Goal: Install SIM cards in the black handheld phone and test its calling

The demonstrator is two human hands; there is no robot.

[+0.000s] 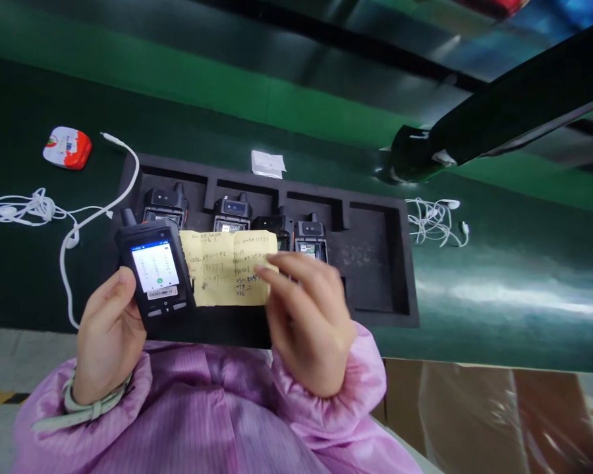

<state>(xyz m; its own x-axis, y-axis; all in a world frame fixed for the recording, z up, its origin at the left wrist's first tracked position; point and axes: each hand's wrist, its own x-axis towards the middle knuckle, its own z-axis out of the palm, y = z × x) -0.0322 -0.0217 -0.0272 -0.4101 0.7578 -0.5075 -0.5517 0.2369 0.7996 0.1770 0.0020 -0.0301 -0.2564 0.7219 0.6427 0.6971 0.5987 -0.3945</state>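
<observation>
My left hand [111, 329] grips a black rugged handheld phone [155, 263] with a stubby antenna. Its lit screen shows a dial pad, and a barcode label sits below. Against the phone's right side is a creased yellow note [227, 270] with handwriting; what supports it is hidden. Over the note's right edge, my right hand [311, 316] has its fingers stretched out, slightly blurred; whether they touch the paper I cannot tell. Behind the note, several similar handheld devices [232, 209] lie in a black foam tray [410, 263], some with their inner compartments showing.
A white cable [69, 263] curves along the tray's left side. Coiled white earphones [39, 207] lie at left, and another white coil [432, 217] at right. A red-and-white packet [68, 148], a folded white paper [267, 164] and a black stand arm [514, 99] are behind.
</observation>
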